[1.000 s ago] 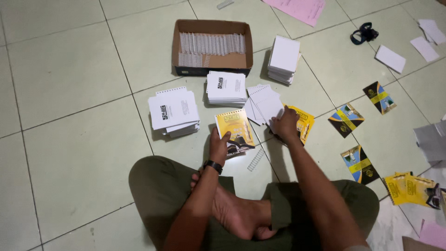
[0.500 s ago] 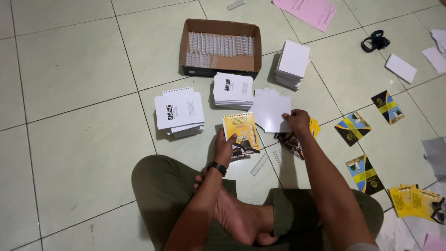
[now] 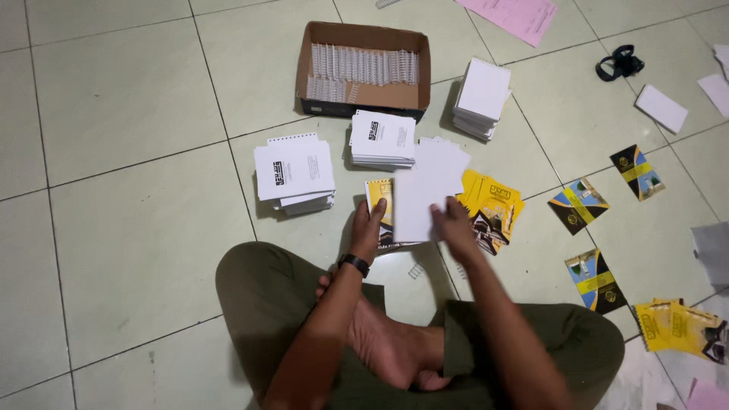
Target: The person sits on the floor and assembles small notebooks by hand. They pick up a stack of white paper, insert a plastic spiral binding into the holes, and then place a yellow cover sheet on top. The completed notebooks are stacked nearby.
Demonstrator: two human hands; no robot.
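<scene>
The person sits cross-legged on the pale green tiled floor [image 3: 114,250]. The left hand [image 3: 370,228], a black watch on its wrist, presses flat with its fingers together on a small yellow-covered spiral notebook [image 3: 380,199]. The right hand [image 3: 454,225] pinches a stack of blank white sheets [image 3: 425,193] over that notebook. Just beyond lie two piles of white printed booklets [image 3: 295,173]. Farthest stands an open brown cardboard box [image 3: 364,36] of wire binding coils.
</scene>
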